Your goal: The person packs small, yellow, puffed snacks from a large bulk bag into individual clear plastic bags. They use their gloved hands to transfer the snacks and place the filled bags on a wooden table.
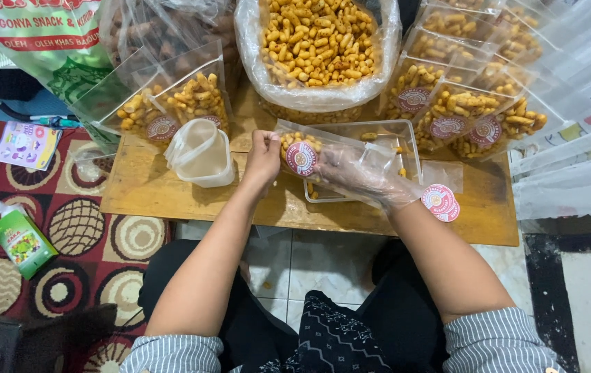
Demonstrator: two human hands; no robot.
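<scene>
A clear plastic pouch [316, 148] with a round red sticker and some yellow snack sticks lies tilted over a clear tray [406, 135] on the low wooden table [143, 186]. My left hand [262, 159] pinches the pouch's left end. My right hand [357, 173], in a thin clear glove, grips the pouch from the right side. A big clear bag of yellow snack sticks [317, 41] stands just behind.
Filled labelled pouches [461, 103] are stacked at the back right, and two more [171, 107] at the back left. A white plastic scoop cup [200, 153] sits left of my hands. Red round stickers [440, 202] lie by my right wrist. A green carton [22, 242] stands on the patterned rug.
</scene>
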